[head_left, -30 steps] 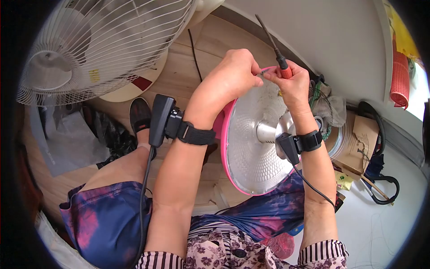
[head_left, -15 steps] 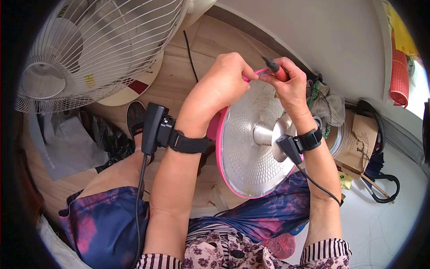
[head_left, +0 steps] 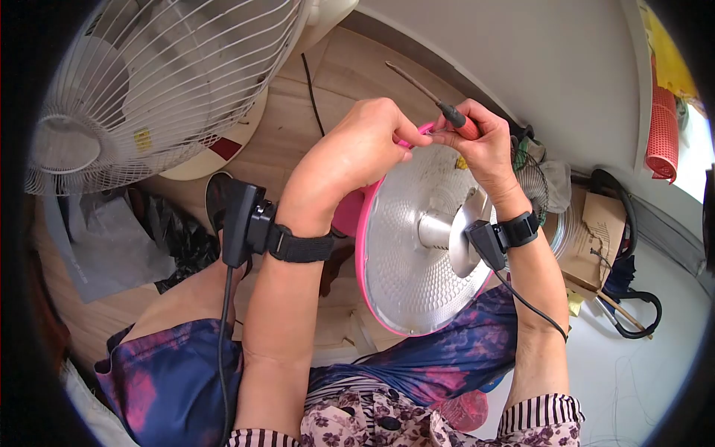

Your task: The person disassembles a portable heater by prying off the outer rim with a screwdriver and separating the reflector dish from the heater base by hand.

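Note:
A dish-shaped electric heater [head_left: 402, 276] with a pink rim and a dimpled silver reflector stands tilted between my arms, facing right. At the rim's top edge, my left hand [head_left: 372, 141] is closed, thumb and fingers pinching the pink edge. My right hand [head_left: 480, 149] meets it there, its fingertips close to my left ones. Tucked in the right hand is a screwdriver [head_left: 463, 123] with a red and black handle, its shaft pointing up and left, away from the rim. Whatever small part lies between the fingertips is hidden.
A large white fan [head_left: 164, 82] stands at the upper left over plastic bags [head_left: 123, 238]. On the right are a cardboard box [head_left: 599, 231], a small wire fan guard [head_left: 530, 179] and an umbrella with a curved handle [head_left: 648, 320]. A black cable [head_left: 311, 93] crosses the wooden floor.
The screwdriver's shaft shows sharply now, where it was blurred before. My left wrist and forearm have shifted slightly left and down. Both hands stay at the rim's top.

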The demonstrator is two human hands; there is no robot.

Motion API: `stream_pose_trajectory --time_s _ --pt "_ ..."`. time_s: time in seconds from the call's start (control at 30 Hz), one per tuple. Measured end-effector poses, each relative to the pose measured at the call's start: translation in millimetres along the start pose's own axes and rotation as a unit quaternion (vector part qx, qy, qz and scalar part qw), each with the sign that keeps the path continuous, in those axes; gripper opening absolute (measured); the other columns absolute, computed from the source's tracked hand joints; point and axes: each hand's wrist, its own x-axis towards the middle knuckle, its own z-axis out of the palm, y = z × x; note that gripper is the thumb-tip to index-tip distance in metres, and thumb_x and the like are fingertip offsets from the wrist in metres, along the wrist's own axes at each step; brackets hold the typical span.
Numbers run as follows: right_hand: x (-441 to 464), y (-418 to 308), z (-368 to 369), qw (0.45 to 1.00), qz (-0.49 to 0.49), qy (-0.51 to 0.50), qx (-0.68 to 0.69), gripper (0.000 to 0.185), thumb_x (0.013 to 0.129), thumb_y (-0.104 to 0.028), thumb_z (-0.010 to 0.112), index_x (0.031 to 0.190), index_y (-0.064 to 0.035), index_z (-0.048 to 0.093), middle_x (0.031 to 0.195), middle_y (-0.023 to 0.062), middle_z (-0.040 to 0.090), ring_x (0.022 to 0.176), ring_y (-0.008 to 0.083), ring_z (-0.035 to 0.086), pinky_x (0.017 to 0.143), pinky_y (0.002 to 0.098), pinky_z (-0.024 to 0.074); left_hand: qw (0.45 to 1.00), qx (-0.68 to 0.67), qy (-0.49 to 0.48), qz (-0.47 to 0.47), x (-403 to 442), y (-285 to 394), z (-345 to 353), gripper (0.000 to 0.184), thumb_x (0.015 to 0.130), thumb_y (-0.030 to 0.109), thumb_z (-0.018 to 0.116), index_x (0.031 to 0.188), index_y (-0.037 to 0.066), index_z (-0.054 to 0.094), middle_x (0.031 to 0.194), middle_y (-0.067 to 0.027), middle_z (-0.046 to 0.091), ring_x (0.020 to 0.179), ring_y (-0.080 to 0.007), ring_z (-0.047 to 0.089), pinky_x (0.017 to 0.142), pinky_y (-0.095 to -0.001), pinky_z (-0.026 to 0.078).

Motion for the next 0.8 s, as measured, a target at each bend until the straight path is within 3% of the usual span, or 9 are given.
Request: stream_pose_trajectory --time_s 0.27,0.4,0.6,0.7,0.8 --pt "2.8 -6.6 -3.4 0.999 0.016 -0.029 0.032 0.022 0.071 0.001 0.077 0.080 -0.0009 0.058 0.078 0.0035 0.065 0.075 0.0100 0.060 0.073 0.0247 0.0511 1.000 0.010 -0.021 0.017 -1.3 2.3 -1.2 0.037 0.075 -0.012 0.060 0.108 0.002 0.067 0.100 -0.0162 0.067 0.082 -0.0150 0.062 0.072 -0.0285 0.050" --pt "5.1 -1.7 -2.8 0.999 0.009 -0.017 0.027 0.023 0.067 -0.003 0.080 0.081 -0.0008 0.061 0.074 0.0033 0.066 0.071 0.0086 0.060 0.068 0.0236 0.0493 0.999 0.026 -0.030 0.020 -1.6 4.3 -2.6 0.038 0.075 -0.012 0.060 0.109 0.003 0.067 0.102 -0.0170 0.066 0.083 -0.0173 0.062 0.074 -0.0288 0.050" --pt "9.6 -1.7 -3.2 0.999 -0.001 -0.012 -0.047 0.024 0.064 -0.005 0.081 0.078 -0.0007 0.062 0.072 0.0038 0.065 0.067 0.0088 0.057 0.064 0.0254 0.0471 1.000 -0.015 -0.007 0.008 0.0 -1.3 0.9 0.034 0.076 -0.012 0.060 0.108 -0.002 0.066 0.099 -0.0133 0.067 0.085 -0.0158 0.063 0.077 -0.0266 0.050" --pt "12.5 -3.2 -3.2 0.999 0.007 -0.016 -0.030 0.024 0.064 -0.005 0.082 0.078 -0.0007 0.062 0.070 0.0035 0.065 0.065 0.0092 0.055 0.062 0.0261 0.0459 0.993 -0.121 -0.003 -0.004 3.1 -7.6 4.0 0.039 0.075 -0.011 0.062 0.114 -0.007 0.061 0.100 -0.0154 0.067 0.089 -0.0170 0.064 0.080 -0.0271 0.052" --pt "13.8 -5.6 -4.9 0.999 0.028 -0.025 -0.034 0.025 0.063 -0.004 0.082 0.077 -0.0007 0.062 0.069 0.0031 0.064 0.064 0.0094 0.055 0.061 0.0260 0.0449 0.990 -0.132 0.031 -0.043 1.5 1.1 -0.7 0.048 0.074 -0.009 0.065 0.121 -0.010 0.054 0.100 -0.0197 0.066 0.091 -0.0194 0.065 0.081 -0.0291 0.053"
